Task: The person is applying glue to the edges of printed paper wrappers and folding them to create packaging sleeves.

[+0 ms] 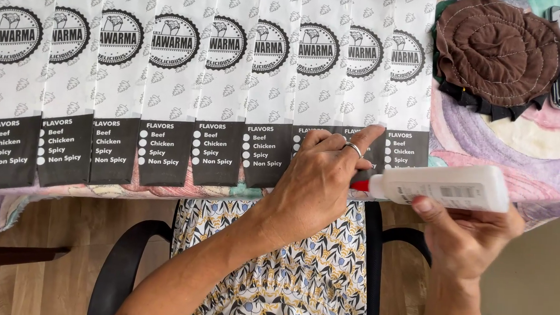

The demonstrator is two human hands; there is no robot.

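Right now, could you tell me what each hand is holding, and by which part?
The right hand holds a white glue bottle around its body. The left hand holds nothing; it presses flat on the paper sleeves.

Bright, even daylight is filling the frame; the white paper bags (202,57) are reading clean, with no blown glare. Soft, faint shadows are falling under the left hand (320,179) and the glue bottle (444,186). Focus is holding sharp throughout, with slight wide-angle bending showing at the edges.

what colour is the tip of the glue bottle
Red, on the white glue bottle held in the right hand; head view.
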